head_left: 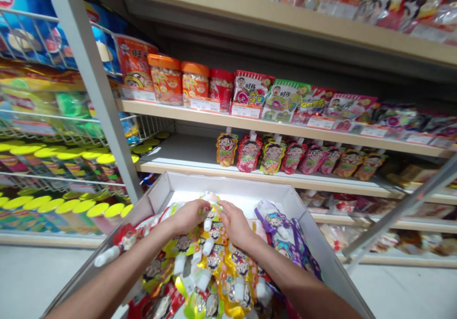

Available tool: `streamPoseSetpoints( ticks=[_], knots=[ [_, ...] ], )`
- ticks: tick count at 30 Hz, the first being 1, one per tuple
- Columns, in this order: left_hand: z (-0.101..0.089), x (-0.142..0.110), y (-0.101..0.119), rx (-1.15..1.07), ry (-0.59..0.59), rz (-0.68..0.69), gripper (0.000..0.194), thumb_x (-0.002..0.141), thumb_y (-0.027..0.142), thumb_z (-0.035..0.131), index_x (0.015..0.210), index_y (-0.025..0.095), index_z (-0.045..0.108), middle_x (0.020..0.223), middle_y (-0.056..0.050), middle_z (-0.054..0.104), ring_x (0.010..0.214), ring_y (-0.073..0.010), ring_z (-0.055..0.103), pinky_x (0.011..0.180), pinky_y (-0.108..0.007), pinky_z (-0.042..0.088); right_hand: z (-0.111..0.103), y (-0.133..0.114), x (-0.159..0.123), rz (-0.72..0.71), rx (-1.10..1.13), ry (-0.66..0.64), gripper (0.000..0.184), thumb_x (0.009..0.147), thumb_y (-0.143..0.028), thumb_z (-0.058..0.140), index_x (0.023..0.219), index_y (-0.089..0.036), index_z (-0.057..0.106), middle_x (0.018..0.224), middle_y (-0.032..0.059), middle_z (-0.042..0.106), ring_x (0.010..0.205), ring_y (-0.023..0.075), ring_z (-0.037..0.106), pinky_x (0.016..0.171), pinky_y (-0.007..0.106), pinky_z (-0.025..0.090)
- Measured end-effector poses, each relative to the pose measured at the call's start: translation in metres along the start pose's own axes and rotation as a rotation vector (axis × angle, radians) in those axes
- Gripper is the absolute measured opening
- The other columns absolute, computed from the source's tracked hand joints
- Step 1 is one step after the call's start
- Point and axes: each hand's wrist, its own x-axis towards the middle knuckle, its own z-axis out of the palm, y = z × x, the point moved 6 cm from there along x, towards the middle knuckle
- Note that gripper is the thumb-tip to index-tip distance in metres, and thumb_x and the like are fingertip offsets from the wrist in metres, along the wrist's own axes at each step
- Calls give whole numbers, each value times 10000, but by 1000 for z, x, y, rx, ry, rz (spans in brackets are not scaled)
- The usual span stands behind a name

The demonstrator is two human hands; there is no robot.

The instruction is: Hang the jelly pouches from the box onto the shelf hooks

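A white box (282, 189) in front of me holds a heap of spouted jelly pouches with white caps. Yellow pouches (214, 261) lie in the middle, and purple pouches (282, 233) lie along the right side. Near the box's far end, my left hand (190, 217) curls its fingers around the left side of a yellow jelly pouch (214, 210). My right hand (235, 224) closes on the same bunch from the right. The fingertips are partly hidden among the pouches.
Beyond the box, a shelf (193, 165) carries a row of standing jelly pouches (273, 156). Jars (195, 82) and candy bags (285, 99) fill the shelf above. A grey post (96, 81) rises at left; a slanted metal bar (400, 214) crosses at right.
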Motion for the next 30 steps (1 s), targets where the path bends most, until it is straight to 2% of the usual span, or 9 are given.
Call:
streamPoseSetpoints(
  ticks=[3,6,17,25,28,30],
  knots=[
    [10,-8,0,95,-50,82,532,519,50,419,1032,151,519,1105,-73,519,1019,-182,453,888,-261,299,9,0,-7,-12,-34,-53,390,688,-83,370,1052,-140,497,1069,80,524,1006,154,451,905,318,319],
    [15,-9,-2,128,-25,115,581,504,31,407,1065,159,491,1136,-66,492,1037,-169,434,905,-249,282,16,5,-12,-19,-53,-86,417,665,-56,372,1056,-136,492,1077,80,519,1012,153,447,912,319,313],
    [21,-8,1,145,53,161,378,662,109,388,1007,188,522,1059,-68,536,974,-169,479,847,-259,337,20,10,-7,-6,-57,-85,414,647,-53,399,1034,-139,518,1097,81,510,1039,159,432,925,317,302],
    [10,-10,10,148,74,189,204,709,204,403,786,203,593,795,-48,621,776,-158,549,710,-225,386,13,12,-3,4,-24,-20,417,629,-49,422,1009,-179,534,1055,61,541,996,169,469,894,331,334],
    [0,-11,17,103,135,206,227,725,223,385,812,208,594,783,-34,622,764,-151,542,707,-224,386,4,8,0,-7,16,37,382,645,-64,420,984,-191,545,994,47,570,941,159,499,864,309,358],
    [-8,-12,24,5,189,236,256,736,229,369,869,220,587,846,-23,621,800,-143,535,734,-222,380,-3,8,2,10,47,89,350,670,-95,414,980,-190,544,971,48,580,913,158,512,842,305,374]
  ],
)
